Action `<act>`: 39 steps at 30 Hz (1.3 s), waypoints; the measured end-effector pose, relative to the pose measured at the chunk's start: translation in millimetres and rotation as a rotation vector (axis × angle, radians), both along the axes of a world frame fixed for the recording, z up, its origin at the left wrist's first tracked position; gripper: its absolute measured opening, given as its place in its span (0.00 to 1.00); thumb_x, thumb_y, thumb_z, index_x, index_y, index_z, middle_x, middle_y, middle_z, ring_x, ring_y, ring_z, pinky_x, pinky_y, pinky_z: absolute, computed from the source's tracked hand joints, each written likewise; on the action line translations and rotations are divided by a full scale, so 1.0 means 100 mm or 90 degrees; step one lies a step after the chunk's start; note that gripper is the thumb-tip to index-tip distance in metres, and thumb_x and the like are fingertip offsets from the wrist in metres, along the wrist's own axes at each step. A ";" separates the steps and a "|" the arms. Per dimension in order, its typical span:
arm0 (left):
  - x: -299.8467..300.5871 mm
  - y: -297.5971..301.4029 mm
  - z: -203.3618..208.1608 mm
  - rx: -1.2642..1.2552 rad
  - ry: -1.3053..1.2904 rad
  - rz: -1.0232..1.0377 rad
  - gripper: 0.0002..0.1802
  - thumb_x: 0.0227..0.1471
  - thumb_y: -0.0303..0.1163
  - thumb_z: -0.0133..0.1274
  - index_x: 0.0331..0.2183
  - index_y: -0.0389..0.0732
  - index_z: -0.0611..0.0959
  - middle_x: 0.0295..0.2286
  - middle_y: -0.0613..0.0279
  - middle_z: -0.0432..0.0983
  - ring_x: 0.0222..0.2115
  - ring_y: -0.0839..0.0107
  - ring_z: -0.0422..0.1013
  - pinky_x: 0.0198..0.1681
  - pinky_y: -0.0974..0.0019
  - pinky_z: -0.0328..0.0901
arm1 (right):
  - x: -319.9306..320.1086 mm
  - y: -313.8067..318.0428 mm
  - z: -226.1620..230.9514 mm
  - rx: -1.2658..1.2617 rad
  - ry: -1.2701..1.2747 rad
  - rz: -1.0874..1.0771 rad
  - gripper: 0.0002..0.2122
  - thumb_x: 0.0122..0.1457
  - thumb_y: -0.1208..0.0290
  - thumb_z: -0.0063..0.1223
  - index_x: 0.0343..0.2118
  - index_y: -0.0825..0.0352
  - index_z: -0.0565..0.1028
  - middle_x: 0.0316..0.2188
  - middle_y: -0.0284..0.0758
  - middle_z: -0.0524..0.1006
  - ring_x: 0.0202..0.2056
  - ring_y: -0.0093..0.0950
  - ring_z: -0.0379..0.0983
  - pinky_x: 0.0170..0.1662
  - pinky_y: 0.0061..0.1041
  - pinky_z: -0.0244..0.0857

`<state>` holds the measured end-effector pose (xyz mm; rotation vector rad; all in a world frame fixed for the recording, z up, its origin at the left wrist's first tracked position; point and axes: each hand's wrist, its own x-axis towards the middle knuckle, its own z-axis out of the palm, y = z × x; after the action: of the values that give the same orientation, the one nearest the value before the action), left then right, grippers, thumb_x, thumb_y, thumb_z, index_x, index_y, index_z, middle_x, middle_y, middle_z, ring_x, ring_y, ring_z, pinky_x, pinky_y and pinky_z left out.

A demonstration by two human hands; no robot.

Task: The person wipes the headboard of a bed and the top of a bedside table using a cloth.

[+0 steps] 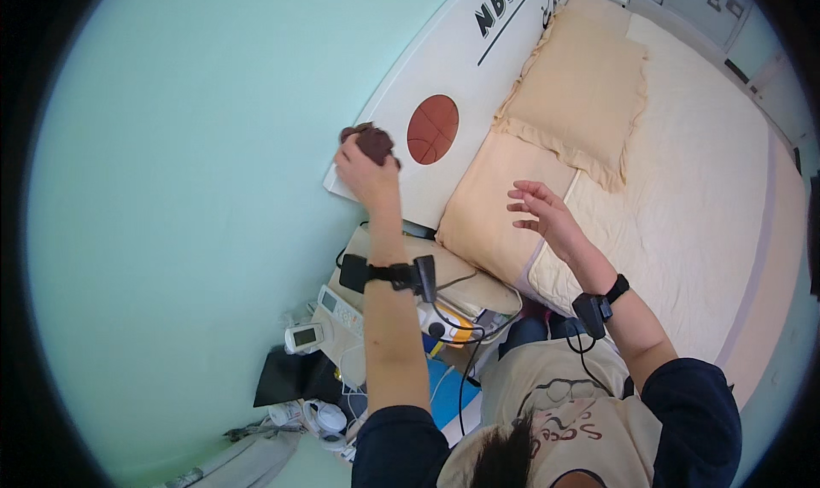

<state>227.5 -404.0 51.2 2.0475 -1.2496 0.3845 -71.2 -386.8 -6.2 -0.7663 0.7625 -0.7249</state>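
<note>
My left hand (366,170) is closed round a bunched dark brown cloth (374,144), pressed at the left end of the white headboard (401,185), close to its curved top edge. A brown basketball emblem (433,129) on the headboard lies just right of the cloth. Over the bed, my right hand (544,216) hangs with its fingers apart and holds nothing. Beneath it is a peach pillow (491,202), partly under a cream bed cover (683,172). Dark straps with small boxes sit on both my forearms.
A frilled beige pillow (581,87) lies farther up the bed. Left of me, a cluttered bedside stand (427,262) carries a white remote control (340,309), a white handset (303,338), and several cables. A pale green wall (188,189) borders the headboard.
</note>
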 end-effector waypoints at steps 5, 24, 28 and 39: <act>0.65 -0.12 -0.44 0.199 -0.091 0.186 0.38 0.39 0.24 0.64 0.53 0.46 0.68 0.53 0.47 0.60 0.52 0.47 0.59 0.49 0.46 0.59 | 0.13 -0.03 -0.14 0.027 0.009 0.007 0.16 0.65 0.62 0.47 0.53 0.62 0.69 0.47 0.33 0.73 0.47 0.25 0.70 0.47 0.28 0.66; 0.61 -0.44 -0.58 0.202 -0.336 0.078 0.31 0.44 0.30 0.60 0.52 0.47 0.70 0.48 0.56 0.67 0.48 0.55 0.65 0.44 0.55 0.62 | 0.22 0.02 -0.56 0.098 0.088 0.022 0.09 0.66 0.66 0.45 0.44 0.62 0.75 0.37 0.29 0.78 0.38 0.19 0.73 0.42 0.22 0.68; 0.68 -0.27 -0.52 0.246 -0.323 0.100 0.40 0.36 0.32 0.68 0.53 0.49 0.69 0.47 0.56 0.67 0.48 0.54 0.65 0.45 0.51 0.64 | 0.14 0.11 -0.63 0.122 0.101 0.014 0.09 0.66 0.67 0.43 0.43 0.62 0.75 0.36 0.28 0.78 0.38 0.18 0.73 0.42 0.22 0.67; 0.55 -0.32 -0.44 0.300 -0.344 0.132 0.38 0.36 0.29 0.68 0.51 0.43 0.70 0.43 0.55 0.66 0.45 0.54 0.65 0.43 0.55 0.66 | -0.38 0.45 -0.92 0.186 0.110 -0.080 0.09 0.64 0.68 0.45 0.43 0.62 0.75 0.34 0.28 0.78 0.36 0.18 0.72 0.40 0.21 0.67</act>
<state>282.1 -436.0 6.8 2.5922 -1.5541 0.8515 -109.1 -341.4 -98.6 -0.5233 1.0548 -0.6466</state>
